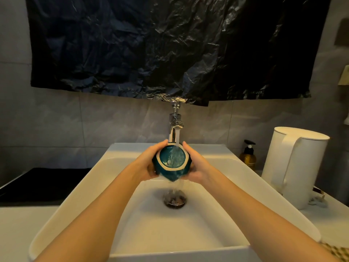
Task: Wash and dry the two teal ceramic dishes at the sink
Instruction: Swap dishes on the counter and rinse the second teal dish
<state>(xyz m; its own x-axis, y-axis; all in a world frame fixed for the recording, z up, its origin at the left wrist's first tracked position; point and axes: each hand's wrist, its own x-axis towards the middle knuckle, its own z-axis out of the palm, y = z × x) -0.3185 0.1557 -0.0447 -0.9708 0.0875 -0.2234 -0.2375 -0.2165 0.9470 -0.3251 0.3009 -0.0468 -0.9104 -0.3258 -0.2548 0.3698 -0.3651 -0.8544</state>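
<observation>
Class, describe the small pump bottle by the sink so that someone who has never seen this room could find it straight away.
Start at the white sink with the running tap. Look past its back right corner, just left of the tall white jug. There stands the pump bottle: small, amber, with a black pump head, unlike its plain white neighbours.

A person's left hand point(149, 164) and right hand point(197, 166) are bare. The left forearm point(98, 214) and right forearm point(251, 210) are bare too, slim and smooth, uncovered along their whole visible length.
</observation>
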